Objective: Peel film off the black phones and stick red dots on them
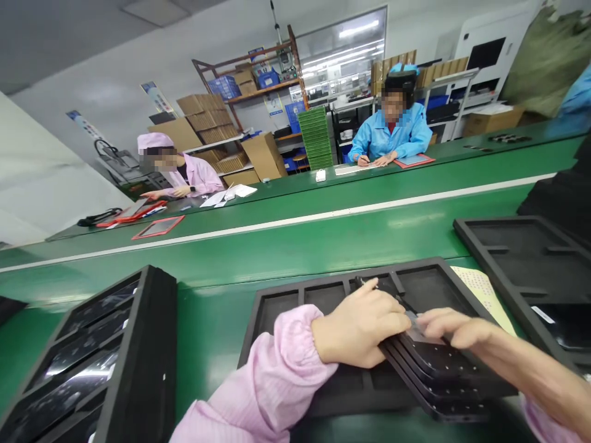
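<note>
My left hand [364,323], in a pink cuff, is closed around the upper end of a tilted stack of thin black device panels [434,394] with small bright dots along their edges. My right hand [480,338] reaches in from the right, slightly blurred. Its fingers are apart, and their tips are at a grey patch [418,329] on the top panel; whether they press on it I cannot tell. Under the hands lies a black foam tray [277,301] with divided compartments. The stack hides part of that tray.
At left stands a pile of black trays [154,357] holding glossy dark screens. Another black tray [521,240] with a dark screen lies right, beside a yellowish dotted sheet [484,292]. Across the green bench [207,326] sit a person in pink [203,175] and one in blue [418,129].
</note>
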### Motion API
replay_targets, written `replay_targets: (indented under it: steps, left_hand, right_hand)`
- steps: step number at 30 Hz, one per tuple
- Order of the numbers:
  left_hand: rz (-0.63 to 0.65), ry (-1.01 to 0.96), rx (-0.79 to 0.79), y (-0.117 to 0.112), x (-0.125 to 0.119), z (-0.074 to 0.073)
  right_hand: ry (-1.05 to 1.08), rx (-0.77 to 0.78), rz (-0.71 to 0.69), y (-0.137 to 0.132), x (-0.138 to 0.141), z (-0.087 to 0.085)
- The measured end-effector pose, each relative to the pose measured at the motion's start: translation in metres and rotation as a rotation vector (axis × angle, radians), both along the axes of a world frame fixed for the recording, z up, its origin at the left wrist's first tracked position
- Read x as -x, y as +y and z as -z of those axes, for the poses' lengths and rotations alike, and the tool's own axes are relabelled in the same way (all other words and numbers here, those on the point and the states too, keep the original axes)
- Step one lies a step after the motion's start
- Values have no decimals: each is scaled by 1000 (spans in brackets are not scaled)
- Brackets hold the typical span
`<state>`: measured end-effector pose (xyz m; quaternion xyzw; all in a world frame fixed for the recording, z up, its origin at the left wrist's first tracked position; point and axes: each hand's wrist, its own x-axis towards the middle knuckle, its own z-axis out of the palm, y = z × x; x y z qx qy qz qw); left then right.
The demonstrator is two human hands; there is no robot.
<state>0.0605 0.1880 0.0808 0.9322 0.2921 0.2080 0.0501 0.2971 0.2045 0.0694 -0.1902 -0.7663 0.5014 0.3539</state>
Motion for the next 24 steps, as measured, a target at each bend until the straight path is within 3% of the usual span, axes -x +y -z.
replay_targets:
  steps: [2,4,6,9,11,13,15,17,19,24]
  left_hand:
    - [84,258,-41,9,-1,-24]
    - [147,455,-66,18,-7,-36]
    - [172,579,-65,23,-14,-34]
    - [113,577,-100,20,-17,-15]
    - [8,435,-115,16,-11,0]
    - [-166,183,6,13,-1,14]
    - [-365,-202,336,17,8,29]
    - [-485,-569,692,25,14,43]
    - [-491,-770,904,35,16,54]
    - [-452,-960,1009,43,17,61]
  right_hand:
    - [-19,47,-13,14,2,-13]
    - [-108,139,64,34,18,-19]
    - [-214,225,255,55,41,-14]
    - [-279,302,253,82,74,3]
    - [-294,337,191,90,87,14]
    - [-300,368,152,92,92,23]
    - [-300,396,139,90,92,28]
    - [-301,425,135,86,91,31]
    - [-295,451,135,82,90,33]
    - [-262,517,99,79,85,32]
